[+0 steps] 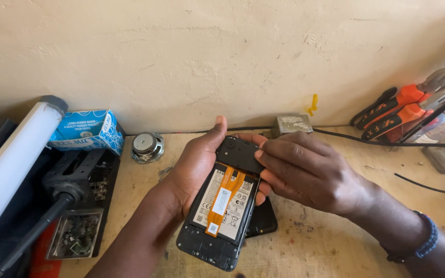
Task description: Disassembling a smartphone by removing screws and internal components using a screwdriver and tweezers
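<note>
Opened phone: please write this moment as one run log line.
left hand: holds opened phone | right hand: fingers on phone's black top cover | orange flex cable: over battery | bench: under

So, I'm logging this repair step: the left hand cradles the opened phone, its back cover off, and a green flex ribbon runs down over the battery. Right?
Not quite: the flex ribbon is orange, not green, as the head view shows. The rest holds: the left hand cradles the opened phone, back cover off, and the ribbon runs down over the battery.

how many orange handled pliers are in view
2, both leaning on the wall at far right: one pair of pliers above, a second pair just below it. Others may be hidden past the frame edge.
</note>
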